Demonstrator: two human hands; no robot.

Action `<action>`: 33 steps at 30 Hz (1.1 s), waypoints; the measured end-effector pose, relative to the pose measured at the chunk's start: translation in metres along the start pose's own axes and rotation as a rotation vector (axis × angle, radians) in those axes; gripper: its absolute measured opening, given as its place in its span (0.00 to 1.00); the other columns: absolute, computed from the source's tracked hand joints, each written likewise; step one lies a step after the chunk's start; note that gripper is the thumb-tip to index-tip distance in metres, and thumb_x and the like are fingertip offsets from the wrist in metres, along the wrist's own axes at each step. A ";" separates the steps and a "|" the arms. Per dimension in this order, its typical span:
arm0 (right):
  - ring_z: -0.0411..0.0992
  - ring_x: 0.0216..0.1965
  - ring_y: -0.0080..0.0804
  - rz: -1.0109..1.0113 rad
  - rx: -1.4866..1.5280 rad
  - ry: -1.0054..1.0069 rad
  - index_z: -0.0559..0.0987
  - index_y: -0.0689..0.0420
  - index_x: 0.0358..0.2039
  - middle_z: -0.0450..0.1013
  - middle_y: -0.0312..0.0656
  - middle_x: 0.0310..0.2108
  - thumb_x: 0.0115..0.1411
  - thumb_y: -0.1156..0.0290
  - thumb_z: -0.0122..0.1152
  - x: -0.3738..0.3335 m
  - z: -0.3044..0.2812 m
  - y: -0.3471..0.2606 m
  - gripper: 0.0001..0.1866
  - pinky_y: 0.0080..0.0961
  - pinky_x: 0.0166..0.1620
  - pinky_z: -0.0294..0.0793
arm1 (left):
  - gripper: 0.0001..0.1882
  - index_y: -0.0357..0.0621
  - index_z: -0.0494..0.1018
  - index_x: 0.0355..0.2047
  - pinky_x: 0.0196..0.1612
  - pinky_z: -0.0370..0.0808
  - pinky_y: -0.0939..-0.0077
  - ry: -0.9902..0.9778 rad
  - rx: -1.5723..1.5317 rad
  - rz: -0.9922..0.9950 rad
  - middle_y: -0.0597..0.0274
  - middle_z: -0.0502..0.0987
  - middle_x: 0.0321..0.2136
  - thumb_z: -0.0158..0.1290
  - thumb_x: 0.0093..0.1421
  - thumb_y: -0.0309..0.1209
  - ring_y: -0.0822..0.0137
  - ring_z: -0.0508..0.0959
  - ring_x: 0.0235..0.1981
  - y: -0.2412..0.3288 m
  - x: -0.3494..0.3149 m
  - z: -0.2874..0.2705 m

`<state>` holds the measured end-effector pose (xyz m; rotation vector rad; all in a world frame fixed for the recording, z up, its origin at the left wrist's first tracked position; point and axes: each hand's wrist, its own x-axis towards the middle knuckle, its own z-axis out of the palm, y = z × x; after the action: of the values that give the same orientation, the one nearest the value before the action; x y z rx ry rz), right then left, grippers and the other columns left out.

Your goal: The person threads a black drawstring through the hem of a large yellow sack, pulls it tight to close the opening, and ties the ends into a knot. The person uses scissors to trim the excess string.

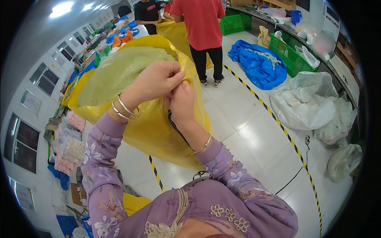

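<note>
A large yellow woven sack (154, 135) stands open in front of me, its pale green inside showing at the top. My left hand (155, 81) pinches the sack's near rim, fingers closed on the fabric. My right hand (182, 101) grips the same rim just below and to the right, touching the left hand. Both wrists carry silver bangles, and both arms are in purple flowered sleeves. A thin black cord hangs along the sack's side under my right wrist.
A person in a red shirt (202, 23) stands beyond the sack by another yellow sack. A blue bag (258, 65), green crates (291, 57) and white bags (305, 103) lie to the right. Yellow-black tape (285, 133) crosses the white tiled floor. Pink and white bundles (69, 142) pile at left.
</note>
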<state>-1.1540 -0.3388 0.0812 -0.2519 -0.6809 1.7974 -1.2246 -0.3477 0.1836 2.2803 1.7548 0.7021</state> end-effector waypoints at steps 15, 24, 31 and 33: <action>0.51 0.11 0.17 0.211 0.146 0.001 0.68 0.58 0.32 0.54 0.28 0.13 0.65 0.68 0.40 -0.026 0.000 -0.021 0.09 0.18 0.16 0.52 | 0.27 0.33 0.73 0.16 0.23 0.68 0.68 -0.179 0.159 -0.395 0.55 0.70 0.12 0.49 0.52 0.49 0.62 0.70 0.15 -0.047 0.087 -0.013; 0.54 0.13 0.14 0.088 0.060 0.124 0.69 0.57 0.28 0.60 0.28 0.16 0.64 0.69 0.46 -0.013 -0.004 -0.004 0.08 0.15 0.17 0.53 | 0.18 0.34 0.70 0.16 0.20 0.64 0.78 -0.042 0.089 -0.282 0.63 0.70 0.12 0.48 0.53 0.37 0.74 0.70 0.16 -0.071 0.089 -0.008; 0.56 0.13 0.15 0.049 0.129 0.150 0.70 0.58 0.29 0.62 0.29 0.17 0.63 0.70 0.48 0.000 -0.004 0.013 0.07 0.15 0.16 0.55 | 0.15 0.39 0.72 0.21 0.20 0.62 0.81 0.069 -0.345 -0.385 0.68 0.71 0.15 0.49 0.58 0.36 0.77 0.67 0.15 -0.076 0.061 0.008; 0.56 0.13 0.16 0.061 0.163 0.157 0.70 0.58 0.28 0.62 0.30 0.17 0.63 0.70 0.48 0.000 -0.004 0.015 0.08 0.16 0.16 0.55 | 0.14 0.40 0.72 0.22 0.20 0.62 0.83 0.090 -0.428 -0.376 0.70 0.70 0.17 0.50 0.59 0.37 0.78 0.66 0.15 -0.080 0.058 0.011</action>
<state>-1.1636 -0.3401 0.0694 -0.3029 -0.4173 1.8579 -1.2771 -0.2682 0.1553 1.6109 1.7879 0.9954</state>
